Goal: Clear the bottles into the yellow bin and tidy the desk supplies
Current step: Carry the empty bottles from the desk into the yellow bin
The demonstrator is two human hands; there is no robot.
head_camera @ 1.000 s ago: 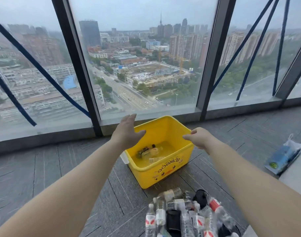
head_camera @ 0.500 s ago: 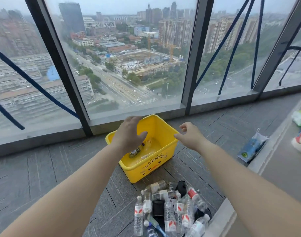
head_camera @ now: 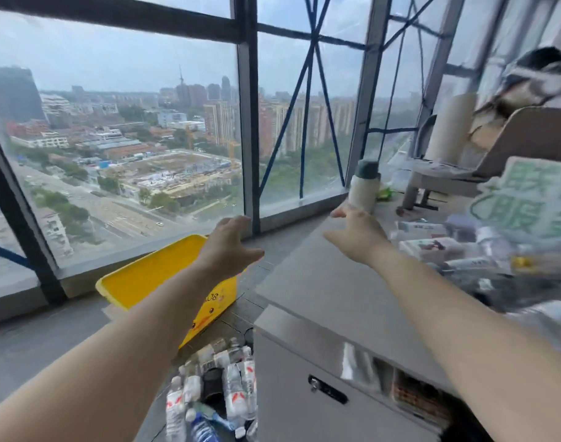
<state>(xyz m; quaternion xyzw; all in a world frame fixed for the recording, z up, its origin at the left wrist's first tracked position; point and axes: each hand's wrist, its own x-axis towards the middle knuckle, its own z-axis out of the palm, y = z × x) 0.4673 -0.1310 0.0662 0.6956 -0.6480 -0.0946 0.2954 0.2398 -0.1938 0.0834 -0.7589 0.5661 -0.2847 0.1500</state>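
Open right grip (head_camera: pixel 357 237) has moved from yellow plastic bin (head_camera: pixel 151 275) to above grey bench (head_camera: pixel 320 282); open left grip (head_camera: pixel 226 247) remains over bin.

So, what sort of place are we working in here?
Most likely a high-floor office or studio: floor-to-ceiling windows look down over a city, a grey desk with a lockable cabinet stands cluttered with supplies, and a yellow bin and heaped bottles sit on the floor.
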